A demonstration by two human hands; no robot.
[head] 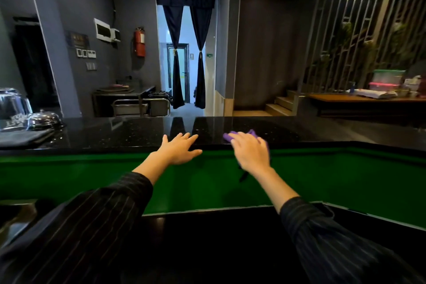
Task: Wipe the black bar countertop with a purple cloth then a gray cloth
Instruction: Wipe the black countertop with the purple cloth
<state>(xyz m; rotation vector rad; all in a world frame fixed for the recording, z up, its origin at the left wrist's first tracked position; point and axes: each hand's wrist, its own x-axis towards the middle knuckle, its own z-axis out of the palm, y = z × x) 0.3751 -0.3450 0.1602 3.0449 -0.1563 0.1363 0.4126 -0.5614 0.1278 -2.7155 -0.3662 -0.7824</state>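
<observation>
Under the right hand (251, 153) lay the purple cloth (230, 135), its edges showing just beyond the fingers (237, 137), which pressed flat and loosely together on the black tabletop (115, 132). Beside it, apart, the left hand (178, 148) rested palm down, fingers spread, both arms stretched forward. Well left of those fingers lay a gray cloth (23, 137).
</observation>
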